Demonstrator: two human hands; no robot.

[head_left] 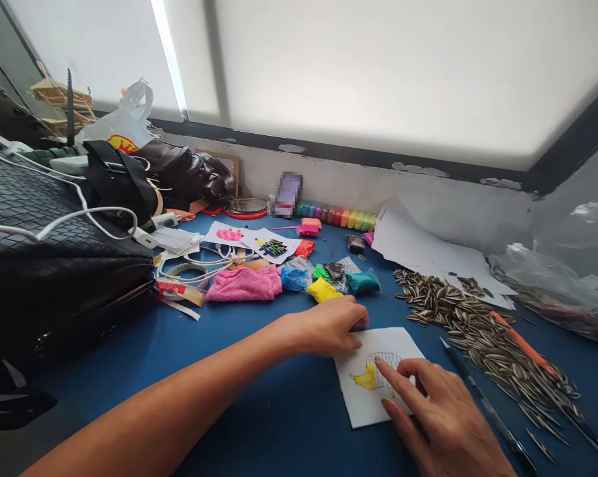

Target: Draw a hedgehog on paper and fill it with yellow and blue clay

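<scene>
A small white sheet of paper (363, 414) lies on the blue table, bearing a pencil-like outline of a rounded body with rows of small marks. Yellow clay (367, 377) covers the pointed left part of that drawing. My right hand (435, 404) rests over the sheet, its index fingertip on the drawing beside the yellow and its thumb held apart below. At the sheet's top left edge is my left hand (335, 324), thumb touching the paper and fingers bent but apart from the thumb. Just beyond it sits a yellow clay packet (323, 290), partly covered by that hand.
Sunflower seeds (458, 318) are heaped at right with an orange tool (522, 344) on them and a pen (482, 397) alongside. Behind are a pink cloth (244, 283), a teal clay packet (363, 281), paper sheets (418, 238) and a phone (288, 193). A black bag (55, 265) stands left.
</scene>
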